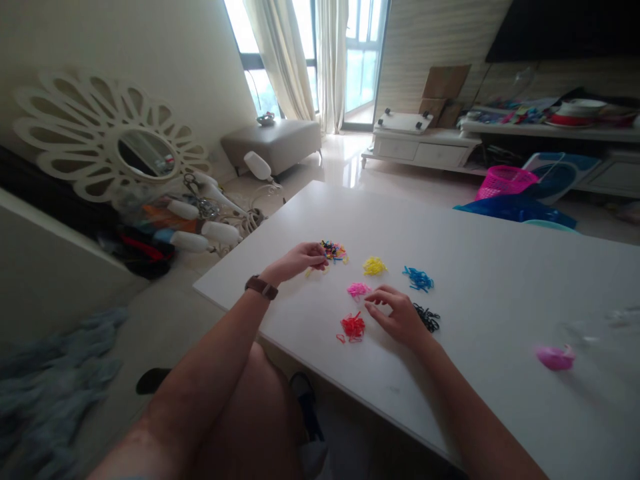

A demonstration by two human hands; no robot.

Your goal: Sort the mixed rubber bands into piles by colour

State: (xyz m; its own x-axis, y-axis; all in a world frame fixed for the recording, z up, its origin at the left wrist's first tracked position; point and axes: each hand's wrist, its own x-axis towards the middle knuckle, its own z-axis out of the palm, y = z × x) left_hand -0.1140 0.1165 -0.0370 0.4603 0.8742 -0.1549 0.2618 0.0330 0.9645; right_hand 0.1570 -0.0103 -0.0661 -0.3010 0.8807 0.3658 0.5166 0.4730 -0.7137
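Small rubber bands lie on a white table in separate heaps by colour. My left hand, with a brown watch on the wrist, is at the left edge of a mixed-colour pile. Its thumb and fingers are pinched together; whatever is between them is hidden. A few yellowish bands lie just below it. My right hand hovers beside the pink bands, fingers bent and apart, nothing visible in them. It partly covers the black bands. Around it are red bands, yellow bands and blue bands.
A pink item and a clear plastic object are on the table's right side. Lamp parts and a round mirror stand to the left. A pink basket is beyond the far edge.
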